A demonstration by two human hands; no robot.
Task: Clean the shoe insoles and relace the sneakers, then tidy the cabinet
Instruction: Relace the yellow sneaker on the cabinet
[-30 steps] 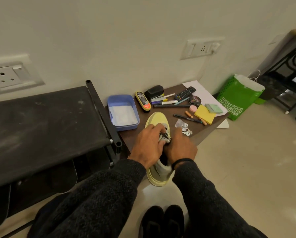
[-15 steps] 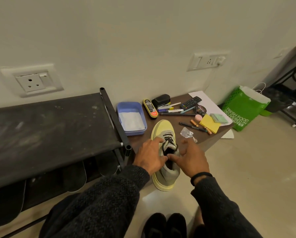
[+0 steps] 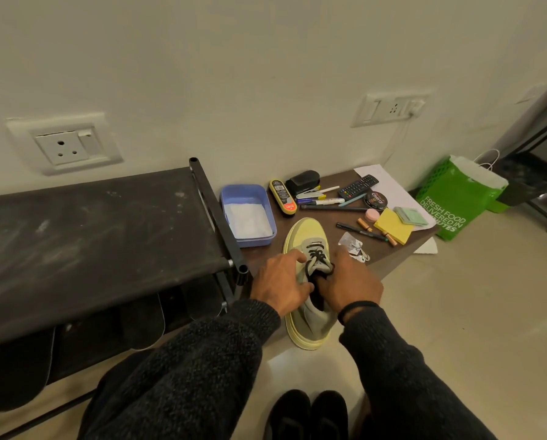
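Low table (image 3: 393,263): one sneaker (image 3: 307,231), two hands (image 3: 316,285).

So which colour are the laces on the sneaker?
Black laces, against the pale yellow sneaker, seen in the head view.

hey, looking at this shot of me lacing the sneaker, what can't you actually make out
All in the head view:
- Sneaker opening and insole: covered by the left hand and right hand.
- Lace ends: hidden under the fingers.
- Shoe polish tube label: too small to read.
- Black shoes: cut off by the bottom edge.
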